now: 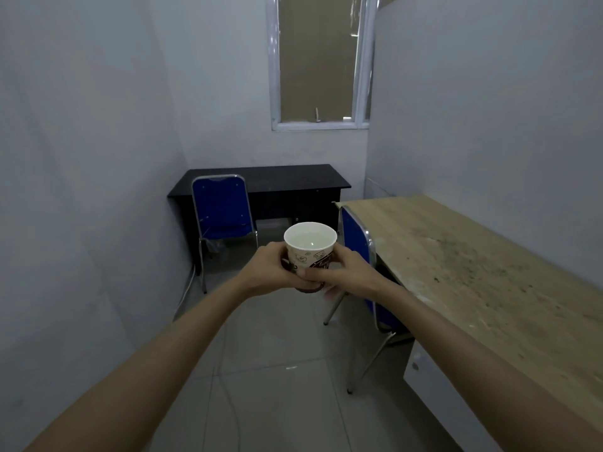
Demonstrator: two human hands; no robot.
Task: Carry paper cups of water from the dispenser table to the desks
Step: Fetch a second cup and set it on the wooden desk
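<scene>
Two desks stand in this narrow, white-walled room with its pale tiled floor: a black desk point(261, 184) set against the far wall under a white-framed window point(319, 60), and a light wooden desk point(473, 272) along the right wall, its top scuffed and speckled with dark marks. A blue chair point(220, 207) with a metal frame faces the black desk, and a second blue chair point(357, 252) is tucked at the wooden one. Held out in mid-air over the floor, between the two desks, is a paper cup point(310, 252), white inside with brown cartoon print on its wall, upright and filled nearly to the rim with clear water. The left hand point(274, 265) and the right hand point(346, 272) both hold it, fingers curled round its lower half from either side.
</scene>
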